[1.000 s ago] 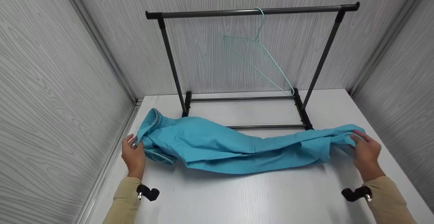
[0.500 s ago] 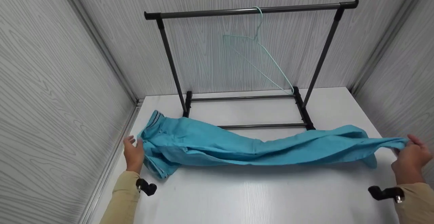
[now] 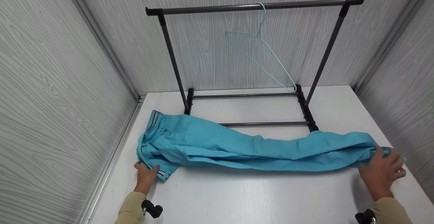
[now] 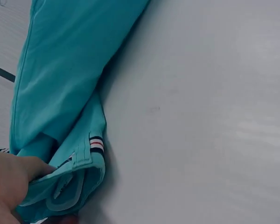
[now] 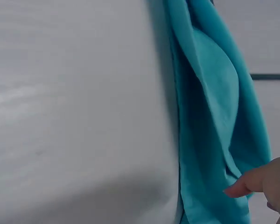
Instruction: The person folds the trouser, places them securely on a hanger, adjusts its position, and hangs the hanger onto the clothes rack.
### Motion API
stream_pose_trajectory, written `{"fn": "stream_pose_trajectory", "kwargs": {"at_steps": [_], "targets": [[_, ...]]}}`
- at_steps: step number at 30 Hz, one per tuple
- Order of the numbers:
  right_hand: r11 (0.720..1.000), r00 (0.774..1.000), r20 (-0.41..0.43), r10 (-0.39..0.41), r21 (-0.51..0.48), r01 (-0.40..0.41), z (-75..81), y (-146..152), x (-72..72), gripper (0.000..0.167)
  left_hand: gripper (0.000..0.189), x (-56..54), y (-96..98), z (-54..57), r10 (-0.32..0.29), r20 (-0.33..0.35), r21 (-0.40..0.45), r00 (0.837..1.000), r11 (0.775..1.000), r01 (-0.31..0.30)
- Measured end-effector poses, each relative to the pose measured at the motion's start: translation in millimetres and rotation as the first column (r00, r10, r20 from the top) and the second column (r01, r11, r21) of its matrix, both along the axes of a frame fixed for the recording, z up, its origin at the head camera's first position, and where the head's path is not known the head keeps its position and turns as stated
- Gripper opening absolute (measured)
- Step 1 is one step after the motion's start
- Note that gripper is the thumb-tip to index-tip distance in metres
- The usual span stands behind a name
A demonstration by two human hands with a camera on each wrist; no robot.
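Observation:
A pair of turquoise trousers (image 3: pixel 234 142) lies lengthwise across the white table, creased along the legs. Its waistband, trimmed with dark and white stripes, is at the left. My left hand (image 3: pixel 146 178) pinches the near corner of that waistband; in the left wrist view the thumb lies over the edge (image 4: pixel 67 170) and a fingertip shows beneath. At the other end, my right hand (image 3: pixel 379 173) is over the leg hems with its fingers spread. The right wrist view shows the thumb (image 5: pixel 245 182) extended at the cloth; whether it touches is hard to tell.
Behind the trousers stands a black garment rack (image 3: pixel 217 9), its base bars on the table (image 3: pixel 264 197). A pale green wire hanger (image 3: pixel 278 61) hangs from the top rail. Grey wood-grain walls (image 3: pixel 61 98) enclose the left, right and back.
My right hand pulled the hems out to the right, then came back left and loosened its fingers. My left hand moved nearer and took the waistband's near corner. The waistband has spread flatter.

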State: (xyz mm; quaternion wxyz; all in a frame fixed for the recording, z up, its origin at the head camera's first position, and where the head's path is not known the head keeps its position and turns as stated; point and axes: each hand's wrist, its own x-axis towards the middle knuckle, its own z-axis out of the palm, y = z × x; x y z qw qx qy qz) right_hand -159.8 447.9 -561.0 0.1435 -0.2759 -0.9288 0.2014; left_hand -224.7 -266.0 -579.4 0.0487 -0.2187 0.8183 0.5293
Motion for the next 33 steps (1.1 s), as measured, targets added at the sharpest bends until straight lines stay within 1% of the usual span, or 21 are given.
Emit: {"fn": "stream_pose_trajectory", "kwargs": {"at_steps": [2, 3, 5, 7, 9, 10, 11, 13, 16, 18, 21, 24, 25, 27, 28, 30, 31, 32, 33], "targets": [[0.993, 0.993, -0.001, 0.115, 0.043, -0.114, -6.1, -13, -0.6, 0.074, 0.076, 2.7, 3.6, 0.4, 0.012, 0.02, 0.029, 1.0, 0.999, -0.013], [0.983, 0.985, -0.009, 0.171, 0.061, -0.17, -9.3, -19, -0.5, 0.07, 0.072, 3.9, 5.2, 0.6, 0.013, 0.026, 0.04, 1.0, 0.999, -0.014], [0.956, 0.961, 0.011, 0.277, 0.1, -0.277, -14.7, -29, 0.1, 0.062, 0.064, 6.3, 8.5, 1.7, 0.002, 0.026, 0.056, 1.0, 0.998, -0.004], [0.921, 0.931, 0.028, 0.363, 0.142, -0.364, -19.5, -36, 0.7, 0.055, 0.057, 7.7, 11.2, 3.0, -0.019, 0.008, 0.064, 1.0, 0.998, 0.018], [0.887, 0.907, 0.028, 0.419, 0.199, -0.416, -22.9, -38, 0.3, 0.049, 0.053, 8.0, 12.6, 5.4, -0.037, -0.014, 0.066, 0.999, 0.997, 0.038], [0.876, 0.901, 0.025, 0.433, 0.223, -0.428, -24.3, -38, -0.5, 0.047, 0.052, 7.7, 12.8, 7.4, -0.043, -0.03, 0.066, 0.999, 0.997, 0.045], [0.871, 0.897, 0.012, 0.442, 0.235, -0.432, -25.4, -37, -1.5, 0.044, 0.052, 7.1, 12.4, 9.4, -0.045, -0.045, 0.064, 0.998, 0.997, 0.048], [0.877, 0.899, -0.027, 0.437, 0.233, -0.419, -26.4, -34, -3.3, 0.035, 0.052, 5.5, 10.5, 14.4, -0.052, -0.072, 0.054, 0.996, 0.997, 0.056], [0.911, 0.915, -0.103, 0.39, 0.187, -0.367, -22.2, -30, -5.7, 0.025, 0.055, 2.6, 5.6, 24.1, -0.062, -0.098, 0.026, 0.993, 0.998, 0.065], [0.93, 0.923, -0.151, 0.355, 0.159, -0.331, -14.4, -28, -8.1, 0.022, 0.055, 0.6, 1.2, 30.6, -0.063, -0.117, 0.007, 0.991, 0.998, 0.065], [0.948, 0.927, -0.219, 0.304, 0.16, -0.274, 2.5, -26, -15.5, 0.02, 0.052, -3.1, -5.8, 41.3, -0.048, -0.154, -0.018, 0.987, 0.999, 0.045], [0.96, 0.918, -0.295, 0.266, 0.171, -0.224, 23.3, -24, -23.6, 0.018, 0.05, -5.6, -13.2, 52.3, -0.022, -0.195, -0.051, 0.981, 0.999, 0.012], [0.962, 0.91, -0.324, 0.261, 0.168, -0.216, 30.2, -22, -25.8, 0.018, 0.049, -6.5, -15.8, 55.7, -0.01, -0.209, -0.064, 0.978, 0.998, -0.003], [0.969, 0.902, -0.357, 0.243, 0.14, -0.205, 45.1, -18, -29.3, 0.019, 0.049, -8.2, -22.1, 63.7, 0.008, -0.235, -0.091, 0.972, 0.995, -0.031], [0.972, 0.902, -0.365, 0.23, 0.126, -0.197, 52.9, -16, -30.7, 0.022, 0.048, -8.9, -25.6, 68.2, 0.018, -0.249, -0.105, 0.968, 0.993, -0.046], [0.979, 0.915, -0.351, 0.201, 0.083, -0.184, 67.9, -12, -32.9, 0.03, 0.045, -10.3, -33.1, 76.9, 0.041, -0.276, -0.133, 0.96, 0.988, -0.081], [0.983, 0.917, -0.354, 0.184, 0.058, -0.174, 74.2, -9, -33.2, 0.033, 0.044, -10.5, -36.8, 80.9, 0.048, -0.286, -0.15, 0.957, 0.984, -0.094], [0.987, 0.925, -0.345, 0.159, 0.031, -0.158, 80.1, -7, -32.9, 0.035, 0.042, -10.3, -40.7, 84.9, 0.05, -0.287, -0.162, 0.957, 0.982, -0.1], [0.989, 0.927, -0.345, 0.146, 0.018, -0.148, 84.0, -5, -32.3, 0.037, 0.042, -9.7, -44.3, 87.5, 0.049, -0.288, -0.179, 0.956, 0.978, -0.104]]}}
